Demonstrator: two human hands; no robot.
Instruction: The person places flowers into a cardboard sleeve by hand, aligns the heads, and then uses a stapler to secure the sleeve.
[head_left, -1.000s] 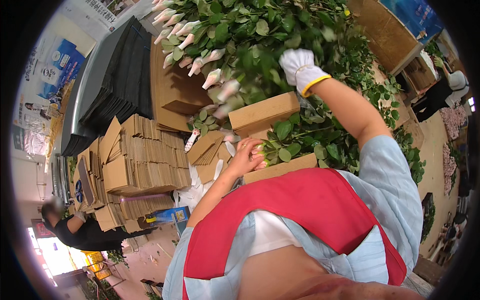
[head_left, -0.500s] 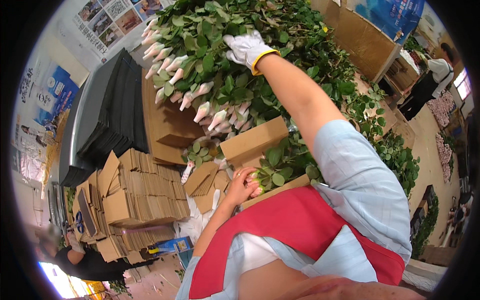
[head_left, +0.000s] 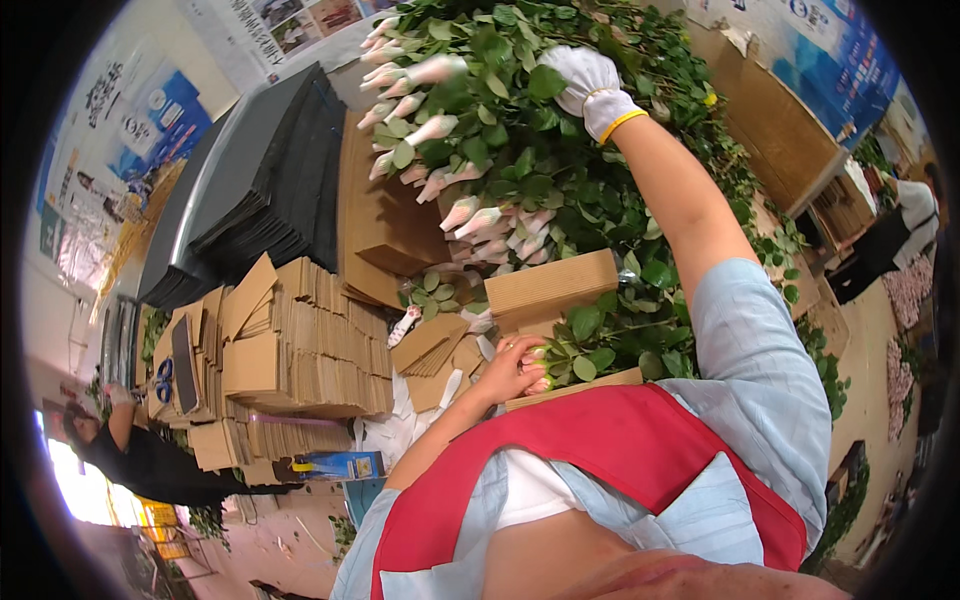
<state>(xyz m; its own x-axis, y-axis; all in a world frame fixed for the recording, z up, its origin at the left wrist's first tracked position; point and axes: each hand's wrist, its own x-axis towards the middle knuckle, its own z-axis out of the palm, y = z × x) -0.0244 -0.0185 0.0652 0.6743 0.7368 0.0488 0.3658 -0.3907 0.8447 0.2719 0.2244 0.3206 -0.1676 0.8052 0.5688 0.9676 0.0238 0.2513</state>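
Note:
A large heap of roses (head_left: 480,222), their pink-white heads in sleeves of pale netting, lies at the far side with leafy stems toward the right. My right hand (head_left: 580,80), in a white glove with a yellow cuff, is closed among the stems. A netted rose (head_left: 437,68) stands out blurred to its left, seemingly held by its stem; leaves hide the fingertips. Close to my body, my bare left hand (head_left: 512,368) curls around pale rose heads (head_left: 541,370) at the left end of an open cardboard box (head_left: 552,287). Leafy stems fill the box.
Left of the box stand stacks of cardboard pieces (head_left: 310,350) and dark sheets (head_left: 270,180). Blue-handled scissors (head_left: 164,380) rest on the stack. A blue box (head_left: 345,465) sits near the front edge. Other people (head_left: 150,455) are at far left and far right (head_left: 890,235).
My right hand has drawn rightward through the heap, and one netted rose now sticks out, blurred, above the others. My left hand stays at the box. The whole view has shifted.

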